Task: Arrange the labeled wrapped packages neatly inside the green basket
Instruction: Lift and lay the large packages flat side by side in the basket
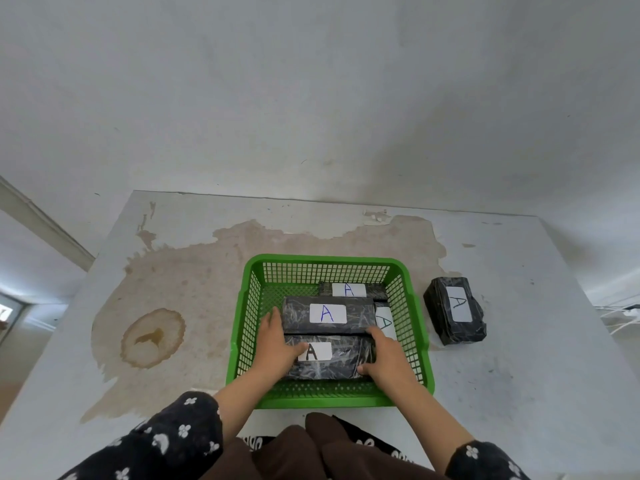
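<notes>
A green basket (329, 260) sits on the table and holds several black wrapped packages with white "A" labels. The nearest package (339, 360) lies along the basket's front. My left hand (277, 344) grips its left end and my right hand (386, 358) grips its right end. Just behind it lies a long package (329, 314) with a blue "A". A third package (349, 289) rests at the back of the basket, and another label (384, 320) shows at the right, mostly hidden. One more package (455, 310) stands on the table right of the basket.
The white table (519, 375) has a large brown stain (152, 337) left of the basket. A white wall rises behind the table's far edge. My dark patterned sleeves and brown clothing fill the bottom of the view.
</notes>
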### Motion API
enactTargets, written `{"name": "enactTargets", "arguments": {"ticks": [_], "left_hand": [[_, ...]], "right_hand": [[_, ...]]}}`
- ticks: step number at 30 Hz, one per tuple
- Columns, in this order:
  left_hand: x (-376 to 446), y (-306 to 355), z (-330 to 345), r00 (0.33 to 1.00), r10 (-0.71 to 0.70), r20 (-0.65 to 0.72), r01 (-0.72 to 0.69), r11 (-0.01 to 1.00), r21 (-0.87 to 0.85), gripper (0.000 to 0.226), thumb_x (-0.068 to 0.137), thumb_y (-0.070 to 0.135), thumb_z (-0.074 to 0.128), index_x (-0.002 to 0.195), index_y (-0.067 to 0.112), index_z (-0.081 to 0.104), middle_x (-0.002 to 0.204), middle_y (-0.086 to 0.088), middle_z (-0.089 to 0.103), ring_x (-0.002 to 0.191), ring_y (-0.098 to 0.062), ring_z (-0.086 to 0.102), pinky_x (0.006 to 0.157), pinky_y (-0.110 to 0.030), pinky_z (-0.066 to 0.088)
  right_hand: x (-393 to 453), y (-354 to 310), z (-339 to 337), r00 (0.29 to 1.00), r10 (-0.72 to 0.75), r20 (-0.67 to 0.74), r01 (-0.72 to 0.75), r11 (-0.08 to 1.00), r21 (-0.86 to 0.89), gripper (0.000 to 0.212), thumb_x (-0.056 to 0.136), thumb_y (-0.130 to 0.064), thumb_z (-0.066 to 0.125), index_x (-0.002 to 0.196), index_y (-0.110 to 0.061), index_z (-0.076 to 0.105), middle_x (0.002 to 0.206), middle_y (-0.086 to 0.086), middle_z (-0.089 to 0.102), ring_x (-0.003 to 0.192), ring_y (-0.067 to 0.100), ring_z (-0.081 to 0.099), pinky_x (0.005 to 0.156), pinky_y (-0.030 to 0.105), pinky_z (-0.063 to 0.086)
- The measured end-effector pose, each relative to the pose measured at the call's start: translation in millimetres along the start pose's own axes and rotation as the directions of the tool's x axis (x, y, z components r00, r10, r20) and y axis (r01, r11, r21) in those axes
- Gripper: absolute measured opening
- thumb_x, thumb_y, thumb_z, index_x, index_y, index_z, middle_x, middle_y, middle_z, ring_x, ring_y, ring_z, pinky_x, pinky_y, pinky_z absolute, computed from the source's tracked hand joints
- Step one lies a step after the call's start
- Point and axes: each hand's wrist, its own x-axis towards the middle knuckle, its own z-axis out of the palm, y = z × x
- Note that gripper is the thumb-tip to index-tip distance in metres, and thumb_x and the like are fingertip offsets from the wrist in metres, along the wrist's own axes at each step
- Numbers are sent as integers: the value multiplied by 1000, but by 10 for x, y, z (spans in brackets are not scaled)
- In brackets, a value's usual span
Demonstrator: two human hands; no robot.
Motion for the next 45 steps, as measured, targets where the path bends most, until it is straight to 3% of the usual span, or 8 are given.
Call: {"name": "enactTargets", "arguments": {"ticks": [3,6,15,22,26,36,41,45], "left_hand": [[-56,-111,-18,991,-112,70,122,982,-147,90,80,11,72,149,9,13,156,-10,22,134,-27,36,89,-21,44],[-63,-163,8,987,-122,106,144,959,-244,82,81,3,69,147,8,21,153,-11,30,135,-27,36,108,-34,34],[-90,-128,59,987,-101,127,133,951,-279,93,80,12,72,149,14,11,156,-9,22,140,-28,28,112,-40,28],[-87,-124,53,982,-44,183,100,946,-308,87,83,-4,63,149,16,9,157,-7,19,142,-23,23,110,-32,27],[-62,-106,34,989,-50,140,88,957,-277,94,79,6,72,150,18,12,157,-6,19,142,-26,23,114,-42,26],[-62,-160,-65,971,-140,196,179,963,-202,106,68,-4,78,149,12,11,150,-15,35,133,-28,41,102,-40,42],[9,-77,-104,988,-90,126,110,981,-158,97,74,17,78,149,12,16,152,-11,30,135,-31,35,110,-45,34],[129,97,-119,1000,-16,27,20,986,-164,75,90,27,60,149,15,15,155,-8,25,139,-28,30,114,-44,28]], "right_hand": [[-12,59,-2,1000,7,-19,-7,1000,-4,71,70,-17,81,130,-16,42,108,11,62,84,18,51,68,24,36],[-19,98,-26,999,8,-45,-9,1000,-4,67,70,-16,80,127,-14,45,96,6,56,85,16,50,70,24,36],[-20,218,-208,999,-21,-47,21,1000,12,43,78,-10,72,119,-9,58,107,7,63,79,13,54,76,21,44],[-67,324,-549,924,-15,-383,107,970,219,22,84,-5,63,106,-6,63,89,3,65,80,11,60,76,27,53],[3,293,-447,976,-90,-198,118,984,133,32,83,-13,67,114,-12,61,101,3,66,83,10,59,72,10,44],[99,303,-125,998,-29,58,36,993,-114,48,72,-11,78,116,-9,60,113,9,62,92,23,62,80,28,48],[175,283,-242,998,-54,-44,51,996,-66,34,82,-20,68,114,-9,62,94,2,61,82,13,54,75,23,44],[367,103,-332,990,-91,-105,97,994,52,52,92,-21,56,139,-12,38,140,11,45,118,28,51,102,38,41]]}}
